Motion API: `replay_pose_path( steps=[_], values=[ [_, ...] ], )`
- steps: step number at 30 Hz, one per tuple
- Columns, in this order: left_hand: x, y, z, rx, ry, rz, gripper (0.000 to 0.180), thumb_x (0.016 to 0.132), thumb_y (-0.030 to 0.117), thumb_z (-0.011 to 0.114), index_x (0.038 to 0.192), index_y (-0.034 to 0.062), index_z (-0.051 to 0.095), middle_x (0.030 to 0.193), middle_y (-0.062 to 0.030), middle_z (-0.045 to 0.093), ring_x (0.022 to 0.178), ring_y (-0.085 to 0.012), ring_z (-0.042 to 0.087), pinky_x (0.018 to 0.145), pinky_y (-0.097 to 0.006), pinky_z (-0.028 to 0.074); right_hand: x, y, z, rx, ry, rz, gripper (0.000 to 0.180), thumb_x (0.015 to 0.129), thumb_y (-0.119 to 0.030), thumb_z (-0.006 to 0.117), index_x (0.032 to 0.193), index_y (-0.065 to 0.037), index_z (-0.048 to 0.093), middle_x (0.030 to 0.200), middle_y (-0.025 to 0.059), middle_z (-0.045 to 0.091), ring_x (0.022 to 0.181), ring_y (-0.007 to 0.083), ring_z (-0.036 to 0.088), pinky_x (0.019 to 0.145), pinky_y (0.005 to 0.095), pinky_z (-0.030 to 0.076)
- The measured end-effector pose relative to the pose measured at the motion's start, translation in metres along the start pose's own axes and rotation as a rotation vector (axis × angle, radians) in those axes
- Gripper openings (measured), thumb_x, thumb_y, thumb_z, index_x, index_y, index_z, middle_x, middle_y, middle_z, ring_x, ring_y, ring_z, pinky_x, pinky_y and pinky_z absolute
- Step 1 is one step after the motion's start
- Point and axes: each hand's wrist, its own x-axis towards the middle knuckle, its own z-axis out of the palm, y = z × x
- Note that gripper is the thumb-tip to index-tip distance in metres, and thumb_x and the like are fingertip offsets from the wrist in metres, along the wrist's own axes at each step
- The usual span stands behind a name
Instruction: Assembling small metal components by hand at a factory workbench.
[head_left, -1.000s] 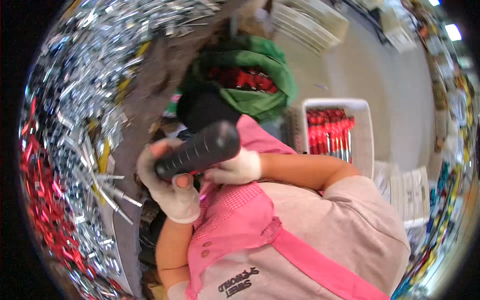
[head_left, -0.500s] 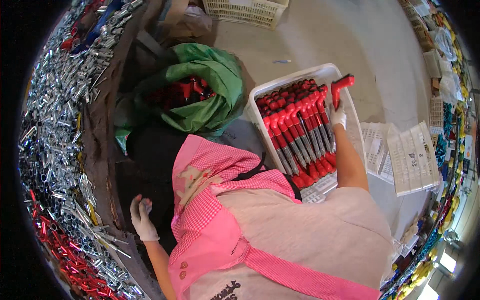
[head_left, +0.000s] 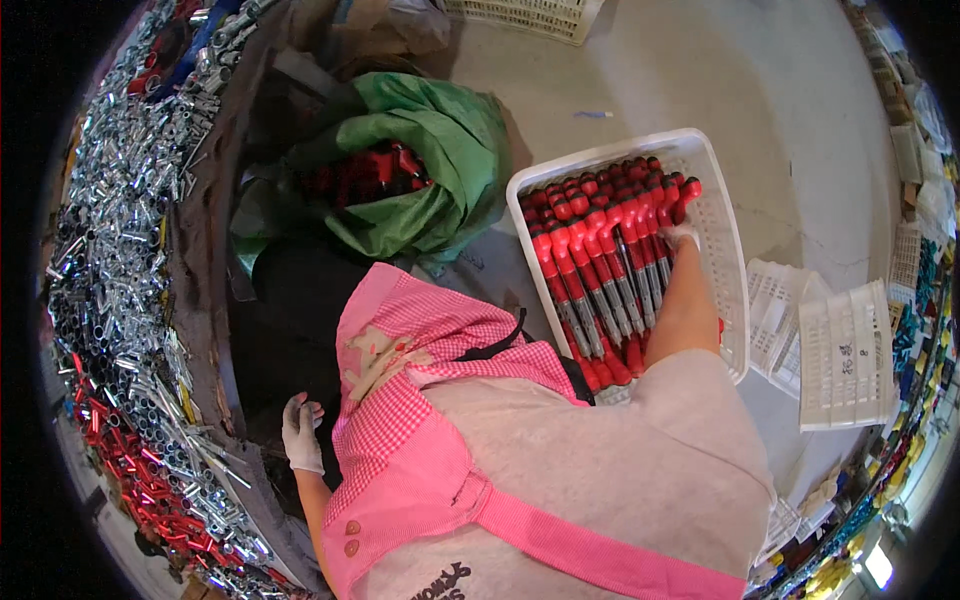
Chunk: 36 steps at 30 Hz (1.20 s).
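My right hand [head_left: 682, 237], in a white glove, reaches into a white plastic crate [head_left: 742, 290] at its right side. Its fingers wrap round a red-headed tool [head_left: 688, 192] with a bent head; the glove and neighbouring tools hide its lower part. Several rows of similar tools [head_left: 603, 255], with red angled heads and grey metal shafts, lie packed side by side in the crate. More red ends show below them. My left hand [head_left: 302, 432], also white-gloved, hangs at the lower left with fingers loosely bent apart and nothing in them.
A green sack [head_left: 455, 150] holding red and black parts [head_left: 375, 175] stands left of the crate. Loose metal pieces heap along a bench [head_left: 130, 200] at far left. Pale plastic baskets [head_left: 845, 355] lie at the right, and another basket [head_left: 530, 15] at the top.
My right hand has lowered the red-headed tool from above the crate's right side to beside the packed rows. My left hand has shifted slightly right, still empty.
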Motion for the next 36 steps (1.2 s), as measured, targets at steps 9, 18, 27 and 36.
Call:
replay_pose_path(
  steps=[9,18,27,36],
  values=[
    [0.014,0.006,0.004,-0.043,0.04,-0.066,0.038,0.094,0.026,0.052,0.123,0.0024,0.049,0.097,-0.0067,0.061,0.087,-0.0158,0.059,0.078,-0.029,0.046,0.004,-0.053,0.013,0.206,0.272,0.2,0.081,0.07,-0.029,0.07,0.135,-0.002,0.032,0.131,0.0233,0.046,0.115,0.0379,0.051,0.098,0.0423,0.043],
    [0.007,-0.009,0.007,-0.09,0.025,-0.116,0.037,0.095,0.023,0.051,0.125,0.0028,0.048,0.098,-0.0068,0.061,0.087,-0.0165,0.059,0.079,-0.03,0.047,-0.047,-0.07,0.005,0.167,0.442,0.046,0.075,0.07,-0.031,0.075,0.133,-0.008,0.042,0.122,0.0196,0.055,0.108,0.037,0.056,0.093,0.0423,0.045],
    [0.009,-0.011,0.008,-0.124,0.038,-0.067,0.036,0.094,0.024,0.052,0.123,0.0028,0.049,0.096,-0.0065,0.061,0.087,-0.0162,0.058,0.079,-0.03,0.047,-0.026,-0.052,0.013,0.502,0.548,-0.111,0.066,0.063,-0.029,0.077,0.123,-0.013,0.054,0.117,0.0228,0.054,0.11,0.0362,0.055,0.093,0.0409,0.045],
    [0.013,-0.021,0.012,-0.168,0.037,-0.091,0.035,0.094,0.02,0.051,0.124,0.0031,0.049,0.098,-0.0078,0.06,0.088,-0.0176,0.059,0.08,-0.03,0.046,-0.07,-0.074,0.004,0.361,0.49,-0.111,0.075,0.066,-0.044,0.077,0.13,-0.024,0.046,0.137,0.0248,0.032,0.12,0.0415,0.044,0.097,0.0447,0.042]
  ],
)
